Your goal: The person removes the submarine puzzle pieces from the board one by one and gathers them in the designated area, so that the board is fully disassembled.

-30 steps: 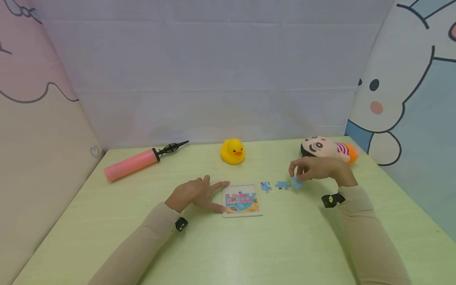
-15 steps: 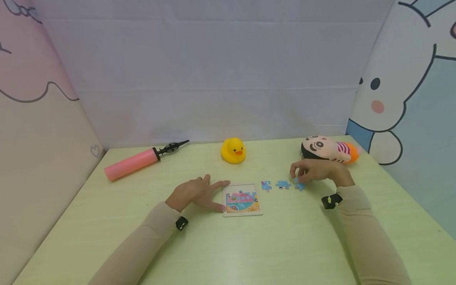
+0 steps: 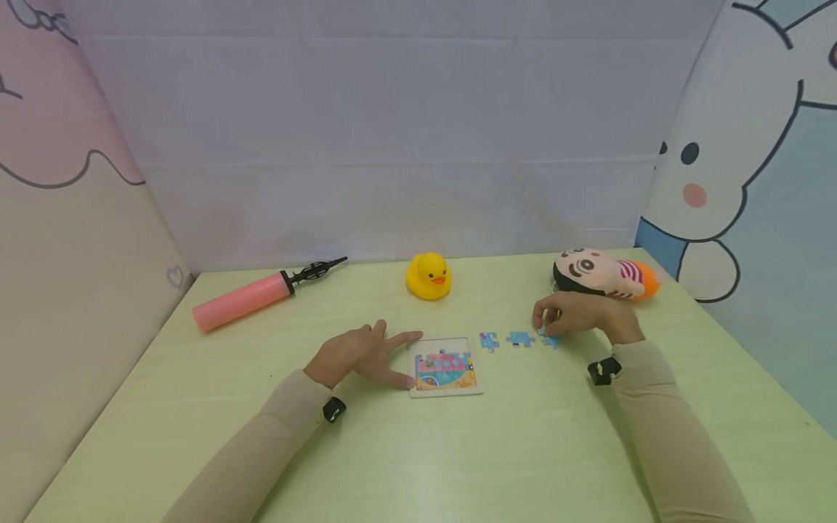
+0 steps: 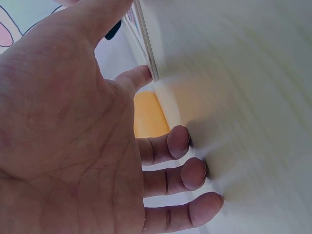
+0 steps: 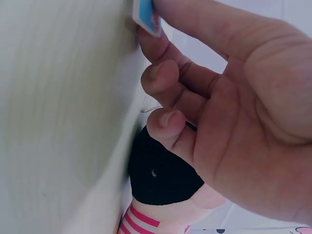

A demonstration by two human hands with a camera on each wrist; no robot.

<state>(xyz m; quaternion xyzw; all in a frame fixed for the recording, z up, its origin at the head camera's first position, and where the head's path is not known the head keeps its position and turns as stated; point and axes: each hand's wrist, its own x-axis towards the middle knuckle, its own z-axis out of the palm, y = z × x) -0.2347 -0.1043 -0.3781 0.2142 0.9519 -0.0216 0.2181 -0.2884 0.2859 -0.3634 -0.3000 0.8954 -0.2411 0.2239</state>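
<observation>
My left hand point(image 3: 360, 356) lies at the left side of a small jigsaw puzzle board point(image 3: 442, 346), thumb and index finger spread and touching its left edge. Pink, teal and sandy pieces fill the board's lower part; its upper part is bare. In the left wrist view, the other fingers point(image 4: 192, 173) reach down to the table. Over to the right, my right hand point(image 3: 582, 312) pinches a blue puzzle piece point(image 5: 146, 14) between thumb and index finger, low over the table. Two more blue pieces, a nearer one point(image 3: 488, 341) and a middle one point(image 3: 519, 339), lie between board and hand.
A yellow rubber duck point(image 3: 428, 277) stands behind the board. At the back left lies a pink hand pump point(image 3: 243, 300) with a black nozzle. A plush doll point(image 3: 604, 273) with a striped top lies just behind my right hand. A white sheet point(image 3: 418, 145) closes off the back.
My right hand has come down slightly, and the pinched piece has turned and sits lower, level with the other two. The left hand and the board have stayed in place.
</observation>
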